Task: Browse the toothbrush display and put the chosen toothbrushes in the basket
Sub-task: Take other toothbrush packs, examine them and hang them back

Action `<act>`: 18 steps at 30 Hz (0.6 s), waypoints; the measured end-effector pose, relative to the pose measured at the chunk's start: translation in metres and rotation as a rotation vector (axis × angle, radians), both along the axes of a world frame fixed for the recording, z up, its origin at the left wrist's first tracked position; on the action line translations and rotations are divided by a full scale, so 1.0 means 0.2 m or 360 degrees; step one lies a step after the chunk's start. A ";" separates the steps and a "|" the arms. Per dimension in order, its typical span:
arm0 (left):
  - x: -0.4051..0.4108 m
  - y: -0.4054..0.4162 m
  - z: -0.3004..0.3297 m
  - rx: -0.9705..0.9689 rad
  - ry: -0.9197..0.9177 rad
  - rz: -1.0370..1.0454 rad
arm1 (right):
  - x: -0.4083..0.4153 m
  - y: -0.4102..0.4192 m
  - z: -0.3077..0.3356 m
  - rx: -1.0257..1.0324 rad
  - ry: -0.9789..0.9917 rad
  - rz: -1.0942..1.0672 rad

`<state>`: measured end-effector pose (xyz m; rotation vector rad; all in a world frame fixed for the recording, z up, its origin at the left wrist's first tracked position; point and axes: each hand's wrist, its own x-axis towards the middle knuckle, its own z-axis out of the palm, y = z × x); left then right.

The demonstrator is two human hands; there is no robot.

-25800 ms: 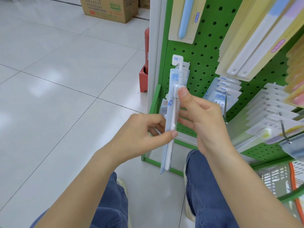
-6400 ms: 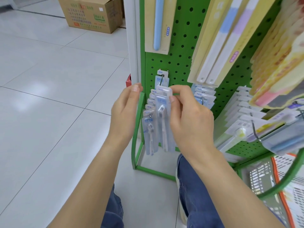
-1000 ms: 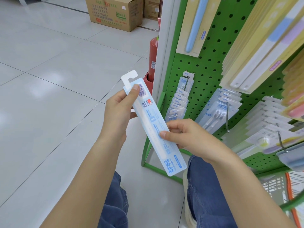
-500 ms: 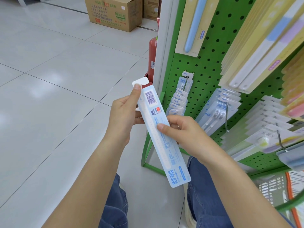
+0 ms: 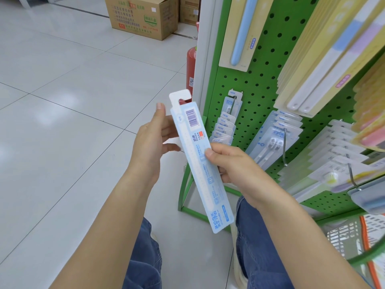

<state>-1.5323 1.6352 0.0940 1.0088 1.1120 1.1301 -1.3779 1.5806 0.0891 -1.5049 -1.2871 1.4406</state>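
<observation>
Toothbrush pack [image 5: 201, 163]: held barcode side up before the green rack [image 5: 260, 97], long axis tilted, hang tab far and up-left; right hand [image 5: 235, 170] pinches mid-length, left hand [image 5: 153, 142] loose beside the top; basket [image 5: 350, 236] low right, nearest the right hand.

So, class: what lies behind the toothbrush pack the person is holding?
Behind the pack you see left hand fingers, the green rack frame, and tiled floor. The covered stretch of the frame is hidden.
</observation>
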 end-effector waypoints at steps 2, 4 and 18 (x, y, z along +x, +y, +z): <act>0.00 -0.01 0.00 0.0057 -0.0092 -0.0294 | -0.01 0.00 0.02 -0.0071 0.0187 -0.0047; 0.00 -0.02 -0.01 0.0002 -0.0272 -0.0580 | -0.02 -0.01 0.03 -0.0097 0.0358 -0.0058; 0.03 -0.05 -0.04 0.0426 0.0233 -0.0324 | 0.03 -0.02 0.09 0.0310 -0.0129 -0.0245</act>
